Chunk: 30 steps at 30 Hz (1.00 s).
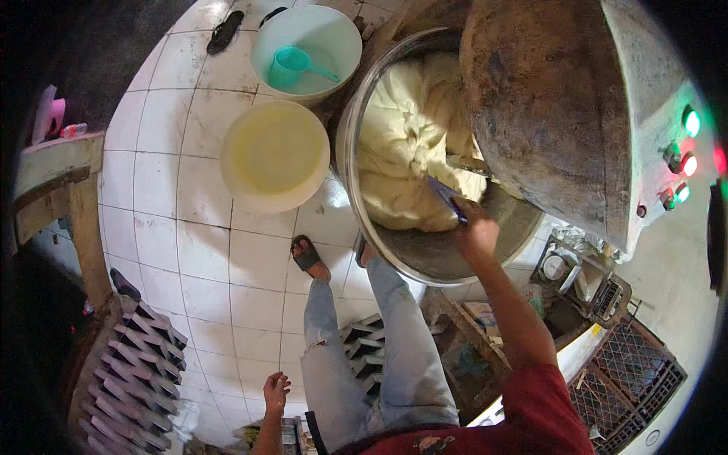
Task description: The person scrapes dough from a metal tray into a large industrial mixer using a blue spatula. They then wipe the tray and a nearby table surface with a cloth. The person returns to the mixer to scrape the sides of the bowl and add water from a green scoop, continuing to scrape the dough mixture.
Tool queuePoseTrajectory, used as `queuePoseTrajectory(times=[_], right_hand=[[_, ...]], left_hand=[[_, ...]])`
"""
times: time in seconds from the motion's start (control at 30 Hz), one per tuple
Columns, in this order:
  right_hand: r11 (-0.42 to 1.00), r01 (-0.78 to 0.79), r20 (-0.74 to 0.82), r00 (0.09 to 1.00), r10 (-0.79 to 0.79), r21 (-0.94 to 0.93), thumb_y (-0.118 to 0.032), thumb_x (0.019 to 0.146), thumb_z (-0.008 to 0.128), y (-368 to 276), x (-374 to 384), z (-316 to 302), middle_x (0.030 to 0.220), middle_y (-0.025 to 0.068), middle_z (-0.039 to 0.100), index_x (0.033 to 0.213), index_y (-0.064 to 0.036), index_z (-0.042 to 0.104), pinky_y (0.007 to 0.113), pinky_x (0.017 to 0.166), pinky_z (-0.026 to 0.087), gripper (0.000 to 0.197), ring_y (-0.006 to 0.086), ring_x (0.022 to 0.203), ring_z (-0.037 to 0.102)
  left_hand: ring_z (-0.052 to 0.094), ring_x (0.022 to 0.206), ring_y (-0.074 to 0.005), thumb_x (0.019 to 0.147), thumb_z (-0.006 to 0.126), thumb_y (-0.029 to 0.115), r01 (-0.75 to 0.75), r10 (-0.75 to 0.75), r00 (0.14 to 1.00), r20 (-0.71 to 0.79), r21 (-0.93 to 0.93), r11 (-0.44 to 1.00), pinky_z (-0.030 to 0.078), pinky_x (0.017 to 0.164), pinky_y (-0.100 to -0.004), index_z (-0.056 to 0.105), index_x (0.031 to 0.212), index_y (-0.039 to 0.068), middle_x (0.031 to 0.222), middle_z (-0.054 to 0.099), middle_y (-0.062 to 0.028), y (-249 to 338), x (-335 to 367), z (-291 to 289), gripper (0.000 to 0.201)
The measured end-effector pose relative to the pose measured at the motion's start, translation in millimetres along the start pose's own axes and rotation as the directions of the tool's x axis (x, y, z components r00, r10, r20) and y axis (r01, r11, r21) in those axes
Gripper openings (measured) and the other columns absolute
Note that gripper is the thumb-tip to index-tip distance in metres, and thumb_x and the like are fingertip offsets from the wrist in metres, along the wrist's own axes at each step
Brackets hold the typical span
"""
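A large steel mixing bowl [440, 254] holds a thick mass of pale dough [396, 148]. My right hand [477, 229] reaches over the bowl's near rim, closed around a flat blue-purple scraper [446, 196]. The scraper's far end meets the dough near a metal mixing arm [468, 164], partly buried in it. Down by my left leg hangs my left hand [277, 390], with loosely bent fingers and nothing visible in it.
The mixer's worn housing [542, 106] overhangs the bowl, with lit buttons [688, 164] at right. Left of the bowl stand a tub of yellowish liquid [274, 155] and a white bucket [334, 57] holding a turquoise dipper [290, 67]. Stacked metal pans [129, 371], a scale [580, 277] and a crate [626, 379] are nearby.
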State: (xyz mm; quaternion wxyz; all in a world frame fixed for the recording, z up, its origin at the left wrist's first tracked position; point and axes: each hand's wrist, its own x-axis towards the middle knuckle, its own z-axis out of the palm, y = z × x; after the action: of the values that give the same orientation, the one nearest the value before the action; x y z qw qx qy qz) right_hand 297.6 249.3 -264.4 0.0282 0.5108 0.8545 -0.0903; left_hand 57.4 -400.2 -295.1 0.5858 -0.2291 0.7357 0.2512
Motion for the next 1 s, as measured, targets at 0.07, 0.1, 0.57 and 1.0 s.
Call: queuePoseTrajectory(times=[0.07, 0.1, 0.57, 1.0], right_hand=[[0.995, -0.064, -0.07, 0.995, 0.07, 0.083, -0.001, 0.074, 0.063, 4, -5, -41, 0.112, 0.0148, 0.071, 0.117, -0.0151, 0.072, 0.044, 0.085, 0.057, 0.046, 0.0344, 0.098, 0.07], [0.997, -0.074, -0.08, 0.994, 0.076, 0.025, -0.001, 0.073, 0.064, 12, 0, -44, 0.115, 0.0133, 0.07, 0.121, -0.0178, 0.069, 0.044, 0.085, 0.057, 0.051, 0.0341, 0.099, 0.07], [0.998, 0.063, 0.443, 0.896, -0.046, -0.024, -0.008, 0.081, 0.063, -8, 29, -81, 0.088, 0.0209, 0.068, 0.128, -0.005, 0.055, 0.049, 0.071, 0.056, 0.048, 0.0395, 0.08, 0.069], [0.808, 0.486, 0.788, 0.327, -0.521, 0.332, -0.005, 0.077, 0.064, 3, 44, 46, 0.087, 0.0248, 0.068, 0.129, -0.0011, 0.051, 0.052, 0.075, 0.055, 0.054, 0.0427, 0.088, 0.069]], left_hand=[[0.065, 0.089, -0.0166, 0.097, 0.066, 0.029, -0.034, 0.034, 0.999, 0.017, -0.001, 0.999, 0.051, 0.073, -0.0321, 0.058, 0.125, 0.004, 0.105, 0.066, -0.0055, 26, -14, 13, 0.038], [0.065, 0.09, -0.0162, 0.097, 0.064, 0.027, -0.025, 0.026, 0.999, 0.02, -0.029, 0.999, 0.051, 0.073, -0.0317, 0.057, 0.125, 0.004, 0.105, 0.066, -0.0051, 27, -12, 10, 0.036], [0.063, 0.108, -0.0239, 0.099, 0.06, 0.04, -0.282, 0.279, 0.956, 0.091, 0.019, 0.959, 0.05, 0.092, -0.0394, 0.056, 0.132, 0.005, 0.123, 0.062, -0.0119, 160, -24, 131, 0.048], [0.057, 0.116, -0.0215, 0.101, 0.058, 0.029, -0.672, 0.716, 0.698, 0.025, -0.321, 0.667, 0.047, 0.098, -0.0377, 0.053, 0.133, -0.003, 0.126, 0.06, -0.0145, 360, -84, 349, 0.045]])
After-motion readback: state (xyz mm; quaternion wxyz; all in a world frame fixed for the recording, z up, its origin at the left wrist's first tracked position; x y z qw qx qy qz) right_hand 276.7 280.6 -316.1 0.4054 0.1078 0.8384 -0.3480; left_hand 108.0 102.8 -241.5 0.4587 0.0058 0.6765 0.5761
